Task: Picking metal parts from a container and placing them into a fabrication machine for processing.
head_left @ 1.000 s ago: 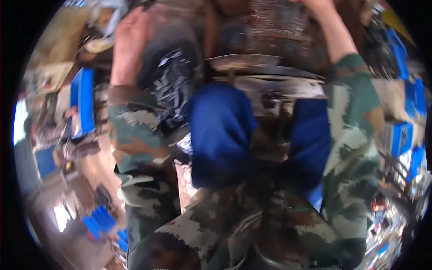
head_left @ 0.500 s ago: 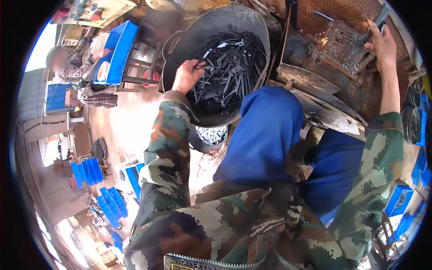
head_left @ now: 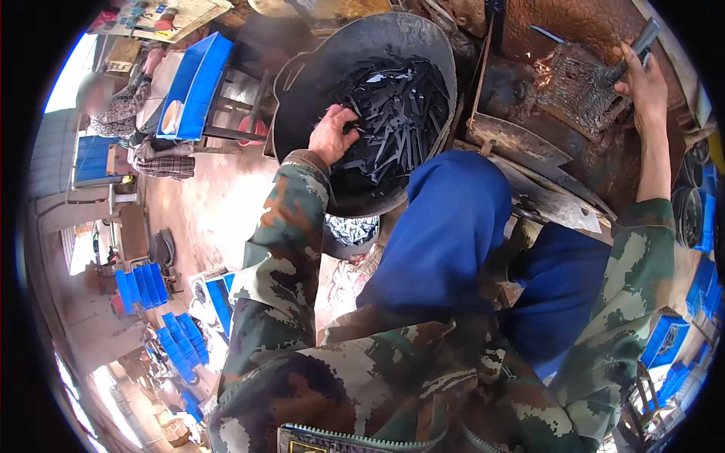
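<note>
A large dark metal bin (head_left: pixel 302 94) in front of me holds a heap of thin black metal strips (head_left: pixel 396 124). My left hand (head_left: pixel 331 137) is over the left side of the heap, fingers curled together; whatever is between the fingertips is too small to make out. At the far right, my right hand (head_left: pixel 646 87) wraps round a grey bar-like handle (head_left: pixel 643 44). Beside that hand lies a rough, wet-looking brown block (head_left: pixel 578 90) in a rusty metal tray (head_left: pixel 502 128). A bright orange glint shows at the block's left edge.
A thin metal strip (head_left: pixel 546 33) lies behind the block. Below the bin stands a smaller container of shiny small pieces (head_left: pixel 353 229). My knee in blue cloth (head_left: pixel 461 196) is between bin and tray. To the left, another person (head_left: pixel 121 106) sits by a blue bin (head_left: pixel 198 83).
My left hand has moved right and slightly nearer, and the dark piece seen in its fingers no longer shows clearly. My right hand has shifted only slightly, still on the handle.
</note>
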`<state>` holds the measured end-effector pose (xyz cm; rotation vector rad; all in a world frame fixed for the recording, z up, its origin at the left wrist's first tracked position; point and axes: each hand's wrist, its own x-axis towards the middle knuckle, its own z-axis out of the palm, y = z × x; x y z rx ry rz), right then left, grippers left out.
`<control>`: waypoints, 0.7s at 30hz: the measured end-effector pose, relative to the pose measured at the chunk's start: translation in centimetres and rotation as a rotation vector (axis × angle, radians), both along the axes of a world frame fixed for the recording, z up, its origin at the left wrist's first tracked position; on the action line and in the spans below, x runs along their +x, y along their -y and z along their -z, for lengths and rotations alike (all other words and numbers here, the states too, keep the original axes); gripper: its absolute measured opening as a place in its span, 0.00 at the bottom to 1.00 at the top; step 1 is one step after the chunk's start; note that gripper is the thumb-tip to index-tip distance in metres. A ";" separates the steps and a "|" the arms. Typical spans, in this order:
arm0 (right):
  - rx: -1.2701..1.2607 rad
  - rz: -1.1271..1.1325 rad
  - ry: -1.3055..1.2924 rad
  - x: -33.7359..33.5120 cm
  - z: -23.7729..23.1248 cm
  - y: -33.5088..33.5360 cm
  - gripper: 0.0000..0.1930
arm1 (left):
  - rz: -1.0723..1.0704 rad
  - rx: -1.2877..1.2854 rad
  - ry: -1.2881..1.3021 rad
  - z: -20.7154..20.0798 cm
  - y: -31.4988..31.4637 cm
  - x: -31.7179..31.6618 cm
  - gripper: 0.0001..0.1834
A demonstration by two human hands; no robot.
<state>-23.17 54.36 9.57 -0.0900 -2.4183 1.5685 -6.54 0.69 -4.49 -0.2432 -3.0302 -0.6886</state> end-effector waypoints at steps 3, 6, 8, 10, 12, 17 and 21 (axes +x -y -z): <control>-0.027 -0.010 0.009 -0.3 0.8 0.3 0.16 | 0.053 -0.052 0.094 -1.9 -1.2 1.4 0.16; -0.010 0.017 -0.005 0.3 -0.1 -0.6 0.16 | 0.219 0.021 0.042 -2.8 -3.4 1.5 0.13; -0.019 0.003 0.004 0.0 0.3 0.0 0.16 | 0.090 0.061 0.023 -3.4 -2.6 1.6 0.12; -0.018 -0.001 0.010 -0.1 0.4 0.3 0.16 | -0.008 0.143 -0.097 -3.6 -0.9 0.5 0.10; -0.039 -0.007 0.011 -0.2 0.6 0.0 0.16 | -0.192 0.520 -0.009 -3.4 -0.2 -0.8 0.09; -0.033 0.011 0.006 0.1 0.0 -0.4 0.15 | -0.561 0.451 0.107 0.0 3.7 -5.4 0.13; -0.092 -0.052 0.001 -0.5 0.2 1.7 0.15 | -0.716 0.193 -0.033 2.7 6.4 -5.2 0.25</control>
